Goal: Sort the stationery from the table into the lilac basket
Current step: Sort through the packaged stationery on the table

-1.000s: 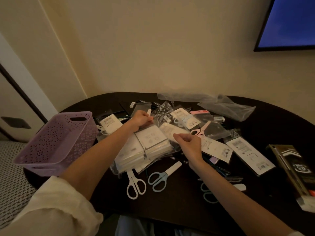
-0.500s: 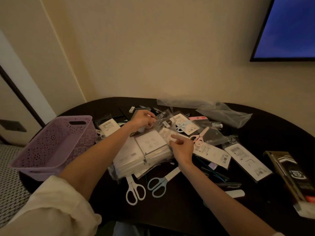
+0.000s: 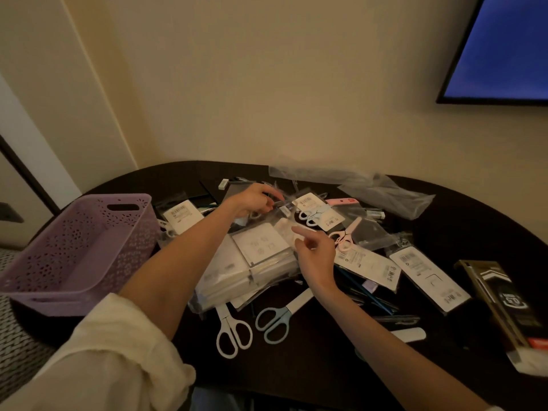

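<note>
A heap of stationery covers the dark round table (image 3: 311,378): a stack of white packets in clear bags (image 3: 237,271), packaged scissors (image 3: 314,213), loose white scissors (image 3: 232,333) and blue scissors (image 3: 277,317). The lilac perforated basket (image 3: 74,250) stands at the table's left edge and looks empty. My left hand (image 3: 252,201) is over the back of the heap and pinches a small clear packet (image 3: 281,204). My right hand (image 3: 314,256) hovers over the white stack's right end, forefinger stretched out to the left, other fingers loosely curled, holding nothing.
Crumpled clear bags (image 3: 385,192) lie at the back of the table. A dark and gold box (image 3: 504,307) sits at the right edge, with white labelled packets (image 3: 427,274) beside it. A wall screen (image 3: 504,48) hangs at upper right.
My left hand has moved back and right across the heap and taken hold of a small clear packet. My right hand opened from a pinch and now points with its forefinger.
</note>
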The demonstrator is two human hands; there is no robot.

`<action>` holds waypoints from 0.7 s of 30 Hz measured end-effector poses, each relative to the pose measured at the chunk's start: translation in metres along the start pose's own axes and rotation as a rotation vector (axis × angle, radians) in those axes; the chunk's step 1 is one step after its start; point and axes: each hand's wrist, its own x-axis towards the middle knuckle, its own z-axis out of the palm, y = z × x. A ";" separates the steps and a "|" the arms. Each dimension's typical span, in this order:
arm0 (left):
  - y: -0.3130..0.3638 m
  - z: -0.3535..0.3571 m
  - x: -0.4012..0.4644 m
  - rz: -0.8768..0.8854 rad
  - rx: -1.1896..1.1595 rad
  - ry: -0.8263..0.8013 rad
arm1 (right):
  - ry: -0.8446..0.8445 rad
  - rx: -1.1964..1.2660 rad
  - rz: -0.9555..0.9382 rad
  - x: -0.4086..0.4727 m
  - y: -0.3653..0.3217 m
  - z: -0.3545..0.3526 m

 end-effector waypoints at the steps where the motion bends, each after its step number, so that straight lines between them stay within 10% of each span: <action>1: -0.003 -0.001 0.000 -0.003 -0.026 0.010 | -0.008 -0.010 -0.019 -0.001 0.000 -0.001; 11: -0.021 -0.010 0.001 -0.093 -0.513 -0.017 | -0.106 -0.084 -0.111 -0.006 -0.009 -0.009; 21: -0.008 -0.048 -0.028 0.152 0.155 -0.091 | -0.177 -0.095 -0.102 -0.002 -0.012 -0.014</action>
